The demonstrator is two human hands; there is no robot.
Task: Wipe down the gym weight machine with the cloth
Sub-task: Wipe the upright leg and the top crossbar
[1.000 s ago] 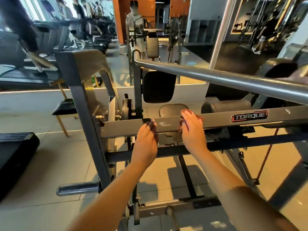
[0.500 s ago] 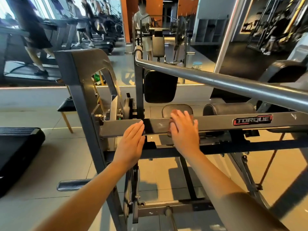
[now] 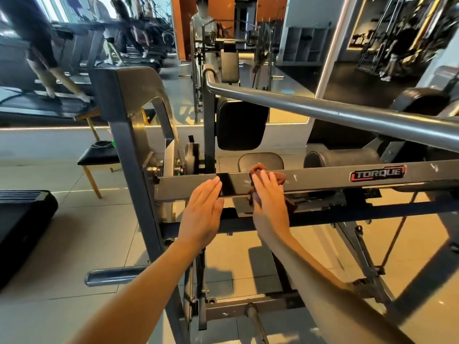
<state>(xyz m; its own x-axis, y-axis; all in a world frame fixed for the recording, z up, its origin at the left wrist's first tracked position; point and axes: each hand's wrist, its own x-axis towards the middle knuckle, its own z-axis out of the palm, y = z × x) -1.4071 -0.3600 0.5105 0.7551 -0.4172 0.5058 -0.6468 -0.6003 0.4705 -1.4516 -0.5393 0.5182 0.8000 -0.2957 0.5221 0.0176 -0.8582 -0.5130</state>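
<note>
Nearest, below the crossbar: a pale tiled floor [image 3: 74, 244], a short chrome peg [image 3: 111, 276] jutting left from the machine's upright, and the dark base rails of the weight machine. Landmark: the flat grey steel crossbar [image 3: 323, 182] running left to right, with a red and black "TORQUE" label [image 3: 377, 173] towards its right end. My left hand [image 3: 202, 207]: fingers straight and together, holding nothing, fingertips on the crossbar's front face left of its middle. My right hand [image 3: 269, 202]: just right of the left one, fingers straight and flat, pressing a reddish-brown cloth [image 3: 258, 170] against the crossbar's front face. The cloth shows above my fingertips at the bar's top edge and hangs out below my palm under its lower edge. Left of the crossbar, on the floor: the corner of a black treadmill deck [image 3: 24, 214]. Just behind the crossbar: a round black seat pad [image 3: 260, 158] and a black cylindrical roller pad [image 3: 342, 157]. Above and behind it: a black rectangular back pad [image 3: 241, 122] and a long round grey tube [image 3: 323, 111] slanting down to the right. Behind the crossbar's left end: a stool with a black seat and wooden legs [image 3: 98, 157]. Farthest: a wall mirror [image 3: 74, 45] reflecting treadmills and people.
</note>
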